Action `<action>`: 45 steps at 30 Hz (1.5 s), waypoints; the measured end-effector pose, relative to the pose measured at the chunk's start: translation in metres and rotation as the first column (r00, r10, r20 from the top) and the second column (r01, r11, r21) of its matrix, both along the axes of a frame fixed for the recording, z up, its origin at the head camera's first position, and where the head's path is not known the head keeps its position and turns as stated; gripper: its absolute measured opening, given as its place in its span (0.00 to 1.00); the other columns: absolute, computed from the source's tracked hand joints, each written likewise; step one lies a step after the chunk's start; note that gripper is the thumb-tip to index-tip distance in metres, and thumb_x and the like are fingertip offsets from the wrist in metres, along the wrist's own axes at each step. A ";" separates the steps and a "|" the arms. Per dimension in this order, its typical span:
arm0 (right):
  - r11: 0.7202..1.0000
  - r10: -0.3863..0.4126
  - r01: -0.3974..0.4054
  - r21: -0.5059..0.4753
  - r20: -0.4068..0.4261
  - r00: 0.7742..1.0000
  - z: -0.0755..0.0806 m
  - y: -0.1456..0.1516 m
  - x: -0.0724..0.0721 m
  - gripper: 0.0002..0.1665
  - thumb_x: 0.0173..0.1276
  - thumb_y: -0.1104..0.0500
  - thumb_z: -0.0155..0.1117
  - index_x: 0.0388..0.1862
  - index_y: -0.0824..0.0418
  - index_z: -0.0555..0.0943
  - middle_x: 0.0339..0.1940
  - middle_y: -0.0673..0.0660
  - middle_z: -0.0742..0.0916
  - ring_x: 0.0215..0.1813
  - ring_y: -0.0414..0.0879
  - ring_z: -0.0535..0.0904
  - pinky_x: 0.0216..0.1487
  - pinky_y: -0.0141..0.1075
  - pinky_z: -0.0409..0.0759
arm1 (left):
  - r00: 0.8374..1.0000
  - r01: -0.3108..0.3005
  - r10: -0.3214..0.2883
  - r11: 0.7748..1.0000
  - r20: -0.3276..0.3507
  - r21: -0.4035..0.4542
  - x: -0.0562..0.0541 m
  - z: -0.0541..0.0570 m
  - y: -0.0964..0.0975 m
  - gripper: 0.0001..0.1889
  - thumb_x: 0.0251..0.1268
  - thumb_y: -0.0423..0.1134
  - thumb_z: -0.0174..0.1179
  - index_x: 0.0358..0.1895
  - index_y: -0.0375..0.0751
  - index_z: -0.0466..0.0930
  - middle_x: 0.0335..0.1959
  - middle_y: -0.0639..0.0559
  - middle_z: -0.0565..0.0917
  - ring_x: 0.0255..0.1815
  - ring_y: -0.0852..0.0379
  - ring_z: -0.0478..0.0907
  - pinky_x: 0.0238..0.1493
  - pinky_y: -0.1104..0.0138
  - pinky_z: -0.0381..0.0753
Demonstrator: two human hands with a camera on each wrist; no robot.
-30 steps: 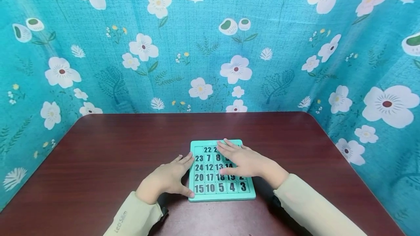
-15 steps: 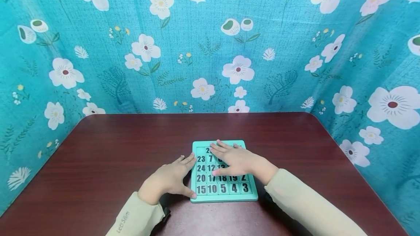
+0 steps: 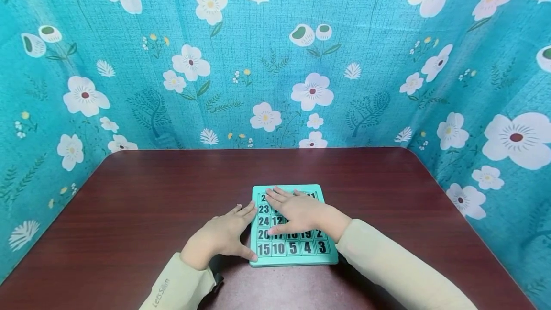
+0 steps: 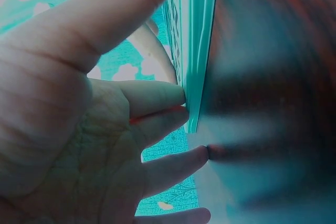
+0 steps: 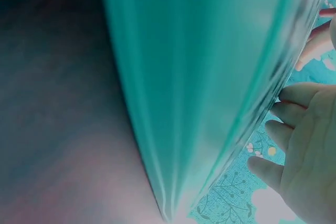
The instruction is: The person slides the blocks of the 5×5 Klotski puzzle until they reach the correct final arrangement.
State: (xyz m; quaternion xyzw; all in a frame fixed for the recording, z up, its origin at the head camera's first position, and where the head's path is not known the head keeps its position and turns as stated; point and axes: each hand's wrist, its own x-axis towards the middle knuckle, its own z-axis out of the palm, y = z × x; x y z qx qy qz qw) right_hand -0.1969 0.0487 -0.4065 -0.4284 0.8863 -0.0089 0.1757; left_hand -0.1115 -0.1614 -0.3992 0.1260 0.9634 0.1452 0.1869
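Note:
A turquoise sliding number puzzle (image 3: 292,260) lies flat on the table, its square tiles marked with black numbers. My left hand (image 3: 224,236) steadies its left side, thumb at the near corner and fingers spread along the edge. In the left wrist view, fingertips (image 4: 176,96) touch the puzzle's side (image 4: 199,51). My right hand (image 3: 299,212) lies across the upper tiles with fingers extended, fingertips on the top row near the left; it hides most of the middle numbers. The right wrist view has the puzzle's side (image 5: 173,77) close up, with right fingers (image 5: 268,171) over its face.
The dark red-brown table (image 3: 172,181) extends on every side of the puzzle. Behind it and at both sides hangs a blue curtain (image 3: 267,61) with white flowers. A small dark object (image 3: 218,281) shows at the left cuff.
My right hand has moved left across the puzzle. The tile beside the gap in the top-left corner has slid left into it. The left hand keeps its place on the edge.

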 end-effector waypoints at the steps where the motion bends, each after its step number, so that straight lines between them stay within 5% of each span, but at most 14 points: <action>1: 1.000 0.004 -0.004 0.007 -0.001 1.000 0.000 -0.001 0.000 0.56 0.67 0.23 0.47 0.82 0.54 0.49 0.84 0.49 0.51 0.85 0.47 0.42 0.78 0.58 0.54 | 1.000 0.002 -0.002 1.000 0.000 0.000 0.000 0.000 0.000 0.59 0.41 0.63 0.77 0.78 0.46 0.57 0.82 0.54 0.53 0.82 0.44 0.52 0.67 0.35 0.65; 10: 0.999 0.023 -0.023 -0.028 -0.009 1.000 0.003 0.007 0.002 0.57 0.68 0.23 0.47 0.83 0.55 0.46 0.85 0.51 0.48 0.85 0.47 0.40 0.78 0.59 0.53 | 1.000 0.018 -0.017 1.000 -0.011 0.025 0.002 0.001 0.002 0.59 0.43 0.61 0.77 0.78 0.45 0.57 0.82 0.54 0.53 0.82 0.43 0.52 0.67 0.35 0.65; 21: 0.996 -0.066 0.066 -0.064 0.005 0.998 0.000 0.044 0.001 0.57 0.67 0.23 0.49 0.83 0.54 0.48 0.84 0.50 0.51 0.85 0.48 0.41 0.78 0.61 0.51 | 1.000 0.001 -0.001 1.000 -0.011 0.008 0.006 0.000 -0.002 0.60 0.41 0.61 0.78 0.78 0.45 0.57 0.82 0.54 0.53 0.82 0.44 0.52 0.67 0.34 0.64; 45: 1.000 -0.007 0.007 -0.001 0.017 1.000 0.003 0.019 -0.002 0.58 0.67 0.24 0.48 0.83 0.54 0.45 0.85 0.51 0.47 0.85 0.48 0.40 0.79 0.60 0.51 | 1.000 0.005 -0.005 1.000 -0.016 0.016 0.000 -0.001 0.002 0.58 0.43 0.60 0.78 0.78 0.44 0.57 0.82 0.53 0.54 0.81 0.42 0.52 0.68 0.36 0.64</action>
